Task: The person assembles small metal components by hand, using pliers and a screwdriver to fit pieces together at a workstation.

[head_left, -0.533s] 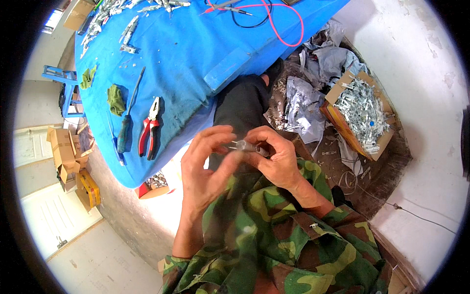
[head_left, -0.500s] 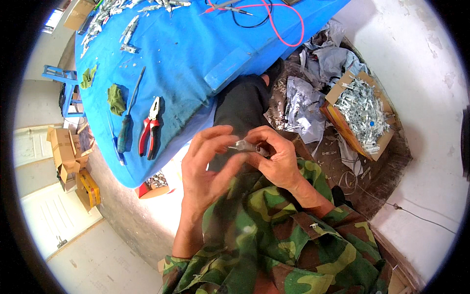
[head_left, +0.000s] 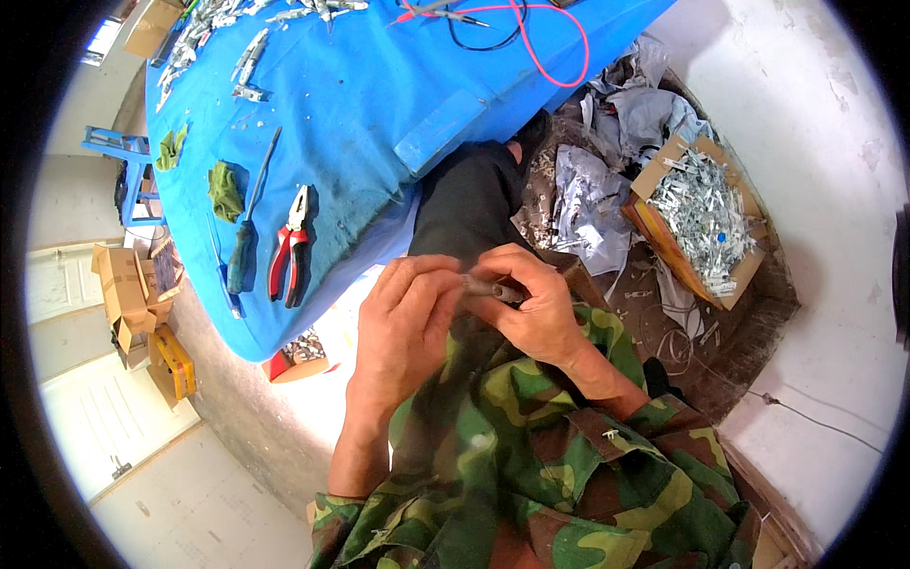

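A small grey tube-shaped part (head_left: 485, 290) is held above my lap, its round open end showing on the right. My right hand (head_left: 536, 308) pinches it between thumb and fingers. At its left end, the closed fingers of my left hand (head_left: 408, 308) grip the same part, with the tips slightly blurred. What lies under those fingertips is hidden. Nearest to my hands on the blue-covered table (head_left: 351, 123) are red-handled pliers (head_left: 290, 248), a long screwdriver (head_left: 248, 228) and a thinner blue screwdriver (head_left: 227, 284).
A crumpled green cloth (head_left: 225, 192) lies left of the screwdriver. Several grey parts (head_left: 250, 64) and a pink test lead (head_left: 540, 62) lie farther back. To the right stands a cardboard box (head_left: 701, 223) full of small metallic pieces, beside crumpled plastic bags (head_left: 590, 209). Cartons (head_left: 123, 289) stand left.
My left hand's fingers, spread apart before, have closed onto the left end of the grey part. My right hand stays in nearly the same place, still pinching it.
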Motion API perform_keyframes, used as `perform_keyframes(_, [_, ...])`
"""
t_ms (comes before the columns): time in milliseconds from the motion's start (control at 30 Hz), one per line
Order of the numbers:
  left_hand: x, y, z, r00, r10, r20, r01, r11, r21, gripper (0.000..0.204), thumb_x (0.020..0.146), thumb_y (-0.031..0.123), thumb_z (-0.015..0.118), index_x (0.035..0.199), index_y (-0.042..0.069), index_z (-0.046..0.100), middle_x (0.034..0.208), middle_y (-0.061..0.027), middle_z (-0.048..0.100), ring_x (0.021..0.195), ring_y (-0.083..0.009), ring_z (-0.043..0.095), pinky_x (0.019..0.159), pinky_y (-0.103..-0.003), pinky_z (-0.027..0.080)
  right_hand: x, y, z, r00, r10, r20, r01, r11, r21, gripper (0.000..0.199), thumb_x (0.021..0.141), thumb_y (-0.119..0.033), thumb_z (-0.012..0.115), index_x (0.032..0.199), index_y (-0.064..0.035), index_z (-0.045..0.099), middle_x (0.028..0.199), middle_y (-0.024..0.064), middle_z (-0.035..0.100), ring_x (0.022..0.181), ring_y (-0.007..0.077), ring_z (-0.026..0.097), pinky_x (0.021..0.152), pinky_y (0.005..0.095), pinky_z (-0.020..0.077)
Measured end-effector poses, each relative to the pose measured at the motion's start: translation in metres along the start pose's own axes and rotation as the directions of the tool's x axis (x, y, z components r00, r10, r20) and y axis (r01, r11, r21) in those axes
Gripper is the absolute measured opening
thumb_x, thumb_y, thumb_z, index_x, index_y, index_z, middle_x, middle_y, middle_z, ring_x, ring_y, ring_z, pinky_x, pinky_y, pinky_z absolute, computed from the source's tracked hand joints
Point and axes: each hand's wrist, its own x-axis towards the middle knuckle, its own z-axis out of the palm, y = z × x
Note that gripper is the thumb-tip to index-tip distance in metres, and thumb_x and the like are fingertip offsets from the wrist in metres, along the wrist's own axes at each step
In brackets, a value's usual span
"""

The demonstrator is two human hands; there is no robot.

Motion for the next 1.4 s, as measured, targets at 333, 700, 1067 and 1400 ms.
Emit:
perform_keyframes(333, [-0.002,-0.009,-0.003,0.982,0.176,0.074,-0.189,0.951,0.244,0.025,0.074,0.001,0.068,0.1,0.003,0.066,0.109,-0.0102,0.068,0.094,-0.0298,0.067,0.079,-0.04,0.057,0.005,0.002,0.001,0.991,-0.135,0.012,0.135,0.978,-0.158,0.033,0.077,0.005,0.079,0.107,-0.0003,0.066,0.103,0.0152,0.066,0.092,0.0331,0.069,0.078,0.0362,0.0555])
perform_keyframes(700, [-0.008,-0.019,-0.013,0.979,0.161,0.125,-0.196,0.914,0.356,0.021,0.08,-0.001,0.072,0.099,0.0,0.065,0.111,-0.0115,0.066,0.099,-0.0298,0.065,0.082,-0.04,0.055,0.014,0.003,0.017,0.992,-0.042,0.118,0.067,0.974,-0.217,0.035,0.078,0.0,0.077,0.11,-0.0005,0.065,0.105,0.0176,0.066,0.096,0.0382,0.068,0.081,0.0405,0.056])
perform_keyframes(1067, [-0.023,-0.038,-0.007,0.982,0.066,0.179,-0.126,0.928,0.351,0.018,0.084,0.004,0.071,0.101,0.003,0.068,0.11,-0.0084,0.069,0.1,-0.0283,0.066,0.085,-0.041,0.052,0.005,0.034,0.031,0.967,-0.164,0.197,0.215,0.936,-0.277,0.025,0.086,-0.004,0.072,0.11,0.0016,0.068,0.101,0.02,0.069,0.093,0.0417,0.067,0.077,0.0443,0.0548])
perform_keyframes(1400, [-0.03,-0.047,0.009,0.99,0.089,0.11,-0.119,0.945,0.306,0.018,0.077,-0.005,0.072,0.093,0.001,0.064,0.101,-0.0098,0.068,0.093,-0.0298,0.065,0.08,-0.04,0.053,0.003,0.044,0.032,0.957,-0.189,0.221,0.253,0.914,-0.316,0.025,0.082,0.0,0.072,0.107,0.0018,0.068,0.093,0.0174,0.068,0.088,0.0395,0.066,0.073,0.0445,0.0538])
